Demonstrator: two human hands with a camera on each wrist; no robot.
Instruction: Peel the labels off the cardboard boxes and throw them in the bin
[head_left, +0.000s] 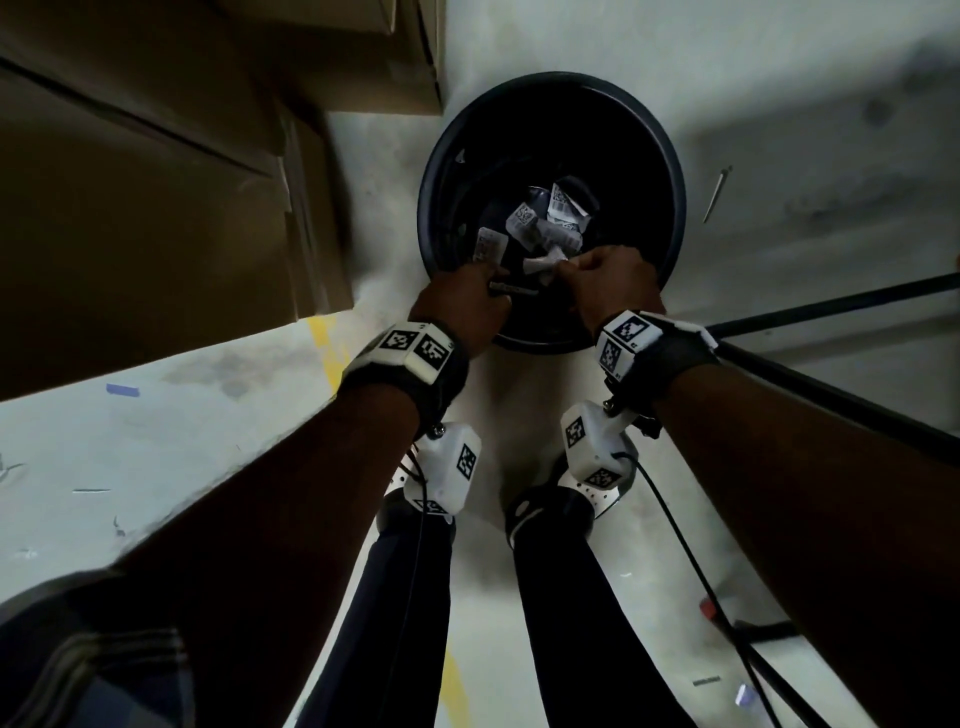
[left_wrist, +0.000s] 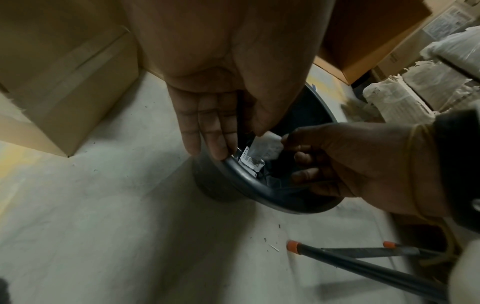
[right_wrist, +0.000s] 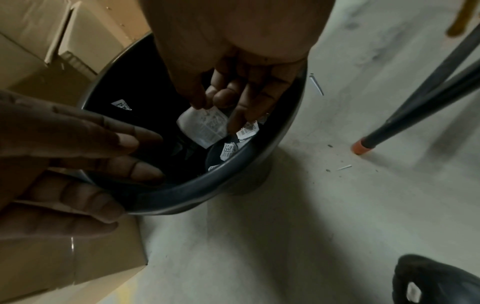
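A round black bin (head_left: 431, 171) stands on the floor beside stacked cardboard boxes (head_left: 156, 182). Several peeled labels (head_left: 550, 223) lie inside it. My right hand (head_left: 569, 270) hangs over the bin's near side. Its thumb and forefinger pinch a crumpled white label (right_wrist: 205, 127), which dangles inside the bin (right_wrist: 207, 189). My left hand (left_wrist: 233, 142) is just left of it. Its fingers (left_wrist: 215, 139) are straight and point down at the rim (left_wrist: 246, 176). Its thumb is close to the label (left_wrist: 270, 147); I cannot tell whether they touch.
Black tripod legs with orange tips (right_wrist: 415, 102) cross the floor right of the bin. A thin cable (head_left: 675, 519) runs down from my right wrist. My legs and shoes (head_left: 550, 514) stand just before the bin. Small scraps (head_left: 717, 195) lie on the concrete.
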